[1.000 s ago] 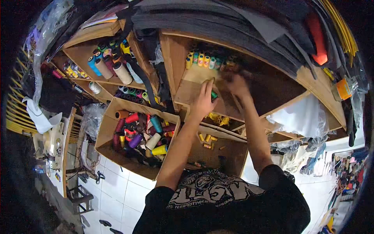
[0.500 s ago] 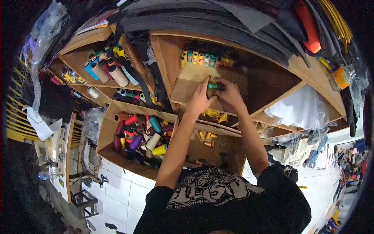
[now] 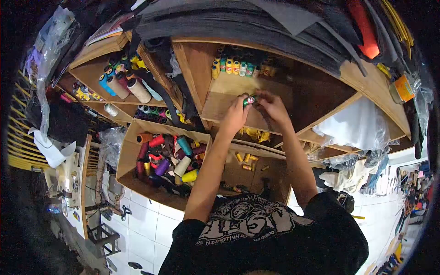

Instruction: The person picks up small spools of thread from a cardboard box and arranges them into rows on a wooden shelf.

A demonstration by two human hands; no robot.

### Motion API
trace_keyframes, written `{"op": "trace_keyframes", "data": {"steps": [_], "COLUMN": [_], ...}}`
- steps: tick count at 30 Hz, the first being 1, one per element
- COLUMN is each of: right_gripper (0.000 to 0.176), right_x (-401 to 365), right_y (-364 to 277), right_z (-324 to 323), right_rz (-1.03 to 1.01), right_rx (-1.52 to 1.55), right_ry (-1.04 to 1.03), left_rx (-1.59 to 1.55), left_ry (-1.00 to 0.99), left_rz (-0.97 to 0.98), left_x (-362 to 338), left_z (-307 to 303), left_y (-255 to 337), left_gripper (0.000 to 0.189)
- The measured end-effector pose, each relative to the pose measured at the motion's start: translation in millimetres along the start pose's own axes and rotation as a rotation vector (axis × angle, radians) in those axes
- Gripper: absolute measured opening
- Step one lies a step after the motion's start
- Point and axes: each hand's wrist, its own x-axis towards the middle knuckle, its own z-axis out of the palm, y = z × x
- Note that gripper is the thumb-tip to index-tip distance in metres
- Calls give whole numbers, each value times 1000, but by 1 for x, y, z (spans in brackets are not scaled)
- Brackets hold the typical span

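My left hand (image 3: 235, 115) is closed around a small green thread spool (image 3: 249, 100), its pale label end facing up. Close beside it on the right, my right hand (image 3: 276, 110) has its fingers bent together near the spool; whatever they pinch is too small to make out. Both hands are above the front of a wooden shelf (image 3: 224, 107). At the back of that shelf stands a row of small yellow, green and white thread spools (image 3: 236, 68), with darker ones behind.
Below left sits a cardboard box (image 3: 130, 176) of mixed thread cones. Several small yellow spools (image 3: 247, 158) lie in another box to its right. Larger cones (image 3: 138, 90) fill the left shelf. Dark folded fabric (image 3: 220, 25) covers the top; white plastic (image 3: 355, 123) bulges at right.
The green spool has turned so its label end shows, and it now sits in my left hand. My right hand has drawn slightly away from it.
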Motion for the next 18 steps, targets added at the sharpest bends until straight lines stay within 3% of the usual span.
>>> {"op": "trace_keyframes", "data": {"steps": [2, 8, 11, 14, 17, 18], "right_gripper": [35, 35, 37, 38, 39, 40], "right_x": [-5, -7, -12, -18, -17, -17], "right_y": [-11, -7, -3, -5, -15, -17], "right_z": [-4, -9, -6, 3, 7, 7], "right_rz": [91, 53, 144, -76, -91, -52], "right_rx": [-12, 199, 310, 204, -190, -185], "right_ry": [-48, -191, -171, -131, -51, -59], "left_rx": [49, -19, -101, -56, -82, -88], "left_ry": [-37, 159, 160, 118, 126, 139], "left_rz": [-62, 76, -1, 59, 106, 141], "left_x": [-2, 0, 1, 0, 3, 3], "left_z": [-3, -2, 0, -3, 2, 2], "left_y": [6, 6, 4, 5, -2, -3], "left_gripper": [35, 35, 31, 25, 21, 21]}}
